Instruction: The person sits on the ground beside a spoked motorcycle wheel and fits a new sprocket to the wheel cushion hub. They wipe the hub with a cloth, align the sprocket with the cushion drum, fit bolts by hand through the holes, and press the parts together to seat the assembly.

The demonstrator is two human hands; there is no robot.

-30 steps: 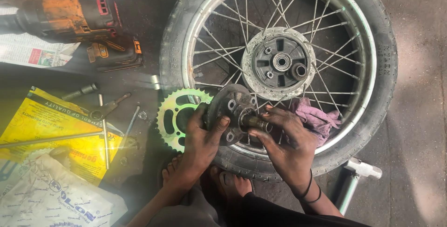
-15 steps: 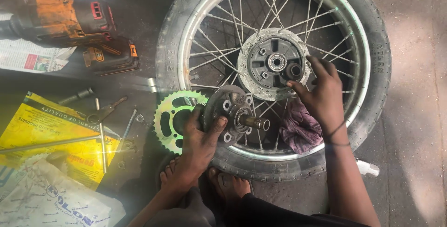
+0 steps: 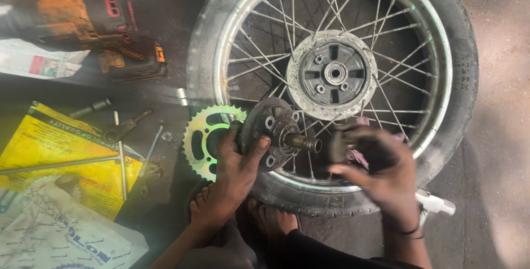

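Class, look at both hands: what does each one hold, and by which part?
The left hand holds the sprocket carrier by its lower rim. The right hand is blurred; whether it holds anything cannot be told.

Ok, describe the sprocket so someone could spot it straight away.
Start at the big spoked wheel lying flat on the floor. At its lower left edge, by the left hand, lies the sprocket. It alone is a toothed ring, tinted yellow-green, unlike the dark hub piece beside it.

Both arms are bare with no sleeves showing, the left hand [image 3: 237, 164] and right hand [image 3: 381, 175] are smeared with dark grease, a thin black band [image 3: 406, 230] circles the right wrist, and the feet [image 3: 243, 214] are bare.
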